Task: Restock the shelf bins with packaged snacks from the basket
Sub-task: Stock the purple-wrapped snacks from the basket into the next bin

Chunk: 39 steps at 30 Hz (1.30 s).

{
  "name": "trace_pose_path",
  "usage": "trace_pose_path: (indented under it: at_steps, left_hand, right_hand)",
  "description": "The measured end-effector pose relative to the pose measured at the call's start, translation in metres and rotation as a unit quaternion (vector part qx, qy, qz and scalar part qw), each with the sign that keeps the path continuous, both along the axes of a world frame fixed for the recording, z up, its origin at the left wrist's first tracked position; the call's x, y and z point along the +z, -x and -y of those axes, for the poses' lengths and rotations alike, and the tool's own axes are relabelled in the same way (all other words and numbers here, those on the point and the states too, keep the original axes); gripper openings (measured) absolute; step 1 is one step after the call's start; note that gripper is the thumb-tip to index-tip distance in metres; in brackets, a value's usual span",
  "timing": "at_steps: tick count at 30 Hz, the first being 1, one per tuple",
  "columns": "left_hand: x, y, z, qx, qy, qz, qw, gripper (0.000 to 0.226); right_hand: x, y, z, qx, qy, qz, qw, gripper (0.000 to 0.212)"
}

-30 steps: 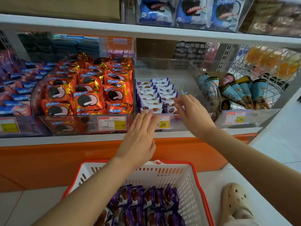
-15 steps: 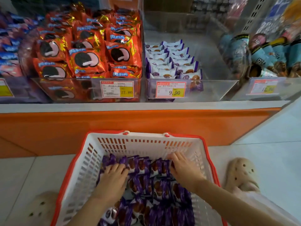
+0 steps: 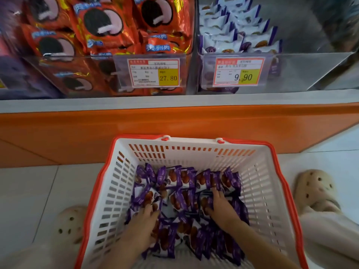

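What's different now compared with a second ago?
Both hands came down from the shelf bin into the basket: the left hand and right hand now dig among the purple packets; whether either grips one yet is unclear. The view tilted downward too. The basket stays on the floor, and the shelf bin's stock looks unchanged.

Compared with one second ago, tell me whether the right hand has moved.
Yes. The right hand has dropped from the shelf bin beside the 9.90 price tag down into the basket, now among the purple snack packs.
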<state>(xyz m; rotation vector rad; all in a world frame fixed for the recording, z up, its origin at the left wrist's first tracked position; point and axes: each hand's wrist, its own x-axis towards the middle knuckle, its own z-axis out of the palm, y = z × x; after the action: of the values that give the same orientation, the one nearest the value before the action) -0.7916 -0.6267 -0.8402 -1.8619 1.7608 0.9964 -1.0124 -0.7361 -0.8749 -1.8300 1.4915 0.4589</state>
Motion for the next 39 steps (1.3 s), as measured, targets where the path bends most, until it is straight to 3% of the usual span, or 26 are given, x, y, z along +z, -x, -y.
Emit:
trace_pose_path:
  at_steps: [3,9,13,20,27,32,35,39]
  left_hand:
    - [0.003,0.005,0.003,-0.007,-0.006,0.025,1.0,0.054]
    - [0.015,0.015,0.005,0.068,-0.052,-0.03,0.996,0.082]
    - [0.033,0.012,0.012,0.112,0.027,-0.045,0.992,0.082]
    - [0.102,0.018,0.047,0.187,0.206,-0.121,0.953,0.058]
    - [0.183,0.03,0.063,0.242,0.327,-0.211,0.889,0.067]
    - [0.231,0.037,0.06,0.284,0.4,-0.246,0.836,0.046]
    - [0.252,0.041,0.062,0.289,0.435,-0.257,0.813,0.051]
    - [0.265,0.044,0.074,0.258,0.495,-0.233,0.796,0.05]
  right_hand:
    - [0.004,-0.006,-0.002,0.009,0.022,-0.003,1.0,0.05]
    - [0.029,-0.012,0.001,0.062,0.04,-0.013,0.997,0.033]
    - [0.056,-0.013,0.01,0.032,0.071,0.024,0.997,0.039]
    - [0.126,-0.013,0.022,-0.049,0.046,0.171,0.983,0.053]
    - [0.198,-0.009,0.017,-0.161,-0.028,0.379,0.911,0.031]
    - [0.225,0.009,0.011,-0.233,-0.1,0.454,0.854,0.037]
    - [0.24,0.016,0.013,-0.262,-0.132,0.503,0.813,0.046]
    - [0.263,0.025,0.022,-0.245,-0.149,0.541,0.79,0.054]
